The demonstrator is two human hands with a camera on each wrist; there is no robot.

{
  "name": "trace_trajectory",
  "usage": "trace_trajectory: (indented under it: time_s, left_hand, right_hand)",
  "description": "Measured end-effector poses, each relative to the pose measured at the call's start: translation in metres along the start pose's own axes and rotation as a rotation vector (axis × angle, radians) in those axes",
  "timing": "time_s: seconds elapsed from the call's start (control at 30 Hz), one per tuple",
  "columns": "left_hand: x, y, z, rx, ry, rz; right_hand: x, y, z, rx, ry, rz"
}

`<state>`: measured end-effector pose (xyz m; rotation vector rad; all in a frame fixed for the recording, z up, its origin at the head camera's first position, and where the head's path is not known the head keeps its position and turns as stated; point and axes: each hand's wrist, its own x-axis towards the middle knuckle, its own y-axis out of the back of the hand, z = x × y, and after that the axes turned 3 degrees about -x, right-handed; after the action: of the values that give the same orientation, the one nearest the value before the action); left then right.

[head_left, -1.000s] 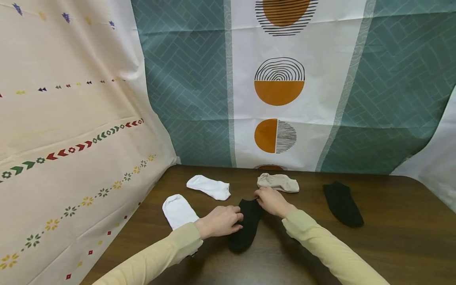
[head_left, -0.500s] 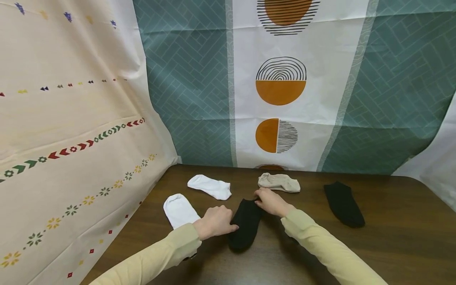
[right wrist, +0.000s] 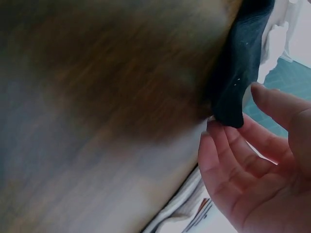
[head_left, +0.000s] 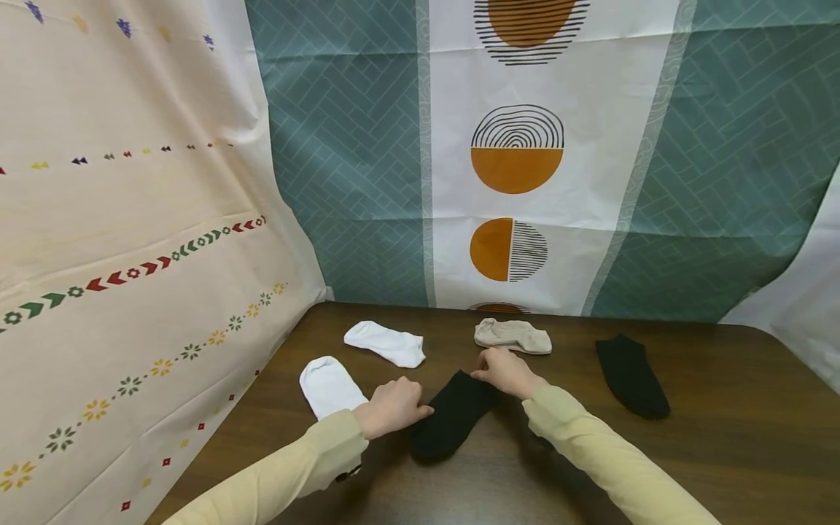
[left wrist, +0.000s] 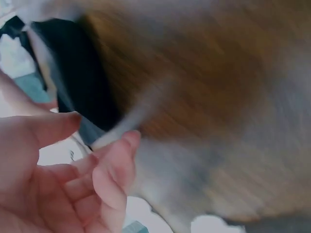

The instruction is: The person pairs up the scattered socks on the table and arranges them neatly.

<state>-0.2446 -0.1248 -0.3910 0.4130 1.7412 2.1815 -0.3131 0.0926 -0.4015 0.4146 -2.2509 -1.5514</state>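
Observation:
A black sock (head_left: pixel 455 417) lies slantwise on the brown table between the two hands. My right hand (head_left: pixel 507 373) holds its upper end near the cuff; in the right wrist view the sock's corner (right wrist: pixel 229 104) sits at the fingertips, with the thumb beside it. At the sock's left edge is my left hand (head_left: pixel 392 408), its thumb over the edge and its other fingers bent. In the left wrist view the dark sock (left wrist: pixel 80 68) reaches down between thumb and fingers. A second black sock (head_left: pixel 632 377) lies apart at the right.
Two white socks (head_left: pixel 386 343) (head_left: pixel 331 389) lie at the left, the nearer one partly behind the left hand and sleeve. A beige sock (head_left: pixel 513 336) lies just beyond the right hand. Patterned cloth (head_left: pixel 354 182) hangs behind the brown table (head_left: pixel 735 423).
The black sock has turned, its cuff end swinging right and its lower end shifting slightly left. The left hand has drawn a little left, uncovering more of it. The other socks stay put.

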Motion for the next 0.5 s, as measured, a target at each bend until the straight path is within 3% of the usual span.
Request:
trace_trajectory:
  time_s: [0.1, 0.23, 0.5]
  left_hand:
    - [-0.004, 0.004, 0.007, -0.087, 0.086, -0.106]
    - [-0.007, 0.008, 0.014, -0.185, 0.114, -0.196]
    - [-0.005, 0.01, 0.014, -0.303, 0.128, -0.205]
  right_hand:
    - [0.001, -0.001, 0.001, 0.054, -0.007, -0.024]
    - [0.002, -0.002, 0.002, 0.104, 0.008, -0.044]
    - [0.001, 0.004, 0.002, 0.178, 0.023, -0.091]
